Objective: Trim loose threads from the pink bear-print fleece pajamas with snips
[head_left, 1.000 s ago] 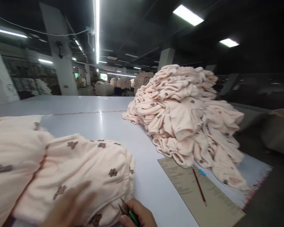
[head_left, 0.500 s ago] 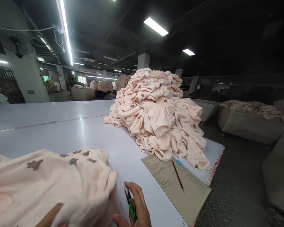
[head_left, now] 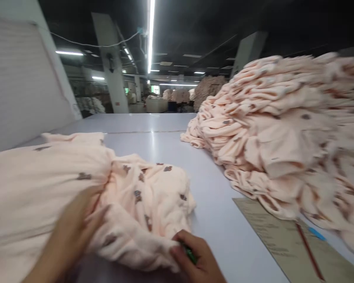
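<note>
Has the left hand (head_left: 72, 220) on a printed peach fleece garment (head_left: 162, 192) near its gathered seam, too blurred to tell how tightly; curls the right hand (head_left: 205, 259) round a green-handled tool (head_left: 191, 255), touching the garment's edge. Has the cloth on the table (head_left: 214, 226) between both; expect soft, light, limp handling, best gripped by seam or edge. Shows heaped similar garments (head_left: 271, 137) beyond the right hand.

no text I can read here tbh, tan card (head_left: 279, 241) at lower right of the frame with rows of blurry lettering, small reddish plate (head_left: 117, 103) on the pillar (head_left: 112, 78) at upper left, too tiny to make out
</note>
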{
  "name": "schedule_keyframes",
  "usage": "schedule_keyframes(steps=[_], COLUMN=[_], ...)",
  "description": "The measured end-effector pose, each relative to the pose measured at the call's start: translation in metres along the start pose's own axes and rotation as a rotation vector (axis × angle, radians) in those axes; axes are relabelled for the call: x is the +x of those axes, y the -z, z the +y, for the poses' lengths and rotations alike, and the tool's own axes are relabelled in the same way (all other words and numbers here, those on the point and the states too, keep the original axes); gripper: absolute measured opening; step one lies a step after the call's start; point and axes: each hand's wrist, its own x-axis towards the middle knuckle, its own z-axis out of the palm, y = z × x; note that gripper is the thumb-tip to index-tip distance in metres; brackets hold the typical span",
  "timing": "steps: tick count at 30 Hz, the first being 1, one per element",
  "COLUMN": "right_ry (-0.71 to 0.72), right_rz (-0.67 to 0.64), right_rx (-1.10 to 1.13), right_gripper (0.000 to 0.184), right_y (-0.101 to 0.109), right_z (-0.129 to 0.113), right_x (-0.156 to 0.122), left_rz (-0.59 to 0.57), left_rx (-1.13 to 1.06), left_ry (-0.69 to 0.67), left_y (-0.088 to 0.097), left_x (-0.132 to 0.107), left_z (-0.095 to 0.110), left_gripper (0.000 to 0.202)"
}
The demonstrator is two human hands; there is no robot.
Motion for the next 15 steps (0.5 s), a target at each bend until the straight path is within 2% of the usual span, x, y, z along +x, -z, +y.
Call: schedule_keyframes(steps=[2, 4, 6, 7, 11, 13, 15], right_ry=[-0.033, -0.079, -0.129, -0.154, -0.212, -0.212, -0.182], right_rz=[-0.024, -0.028, -0.01, 0.006, 0.107, 0.183, 0.203], right_rx=[0.076, 0.127, 0.15, 0.153, 0.112, 0.056, -0.017], right_gripper=[0.038, 0.036, 0.036, 0.037, 0.031, 0.032, 0.032], right_y=[0.01, 0.017, 0.021, 0.021, 0.017, 0.017, 0.019], right_z=[-0.007, -0.015, -0.019, -0.018, -0.01, -0.008, -0.011], right_x=[0.009, 0.015, 0.019, 0.02, 0.022, 0.019, 0.012], left_rz=[-0.151, -0.426, -0.638, -0.7, -0.764, -0.757, -0.748], left_rx=[-0.03, -0.124, -0.269, -0.384, -0.979, -1.157, -1.239], left_ry=[-0.027, -0.055, 0.009, 0.072, 0.417, 0.559, 0.628], left_y=[0.002, -0.008, -0.022, -0.028, -0.045, -0.049, -0.05], left_x=[-0.007, -0.011, -0.011, -0.011, -0.011, -0.012, -0.013], left_z=[0.021, 0.045, 0.062, 0.066, 0.062, 0.058, 0.055], left_gripper=[0.039, 0.038, 0.029, 0.025, 0.026, 0.026, 0.024])
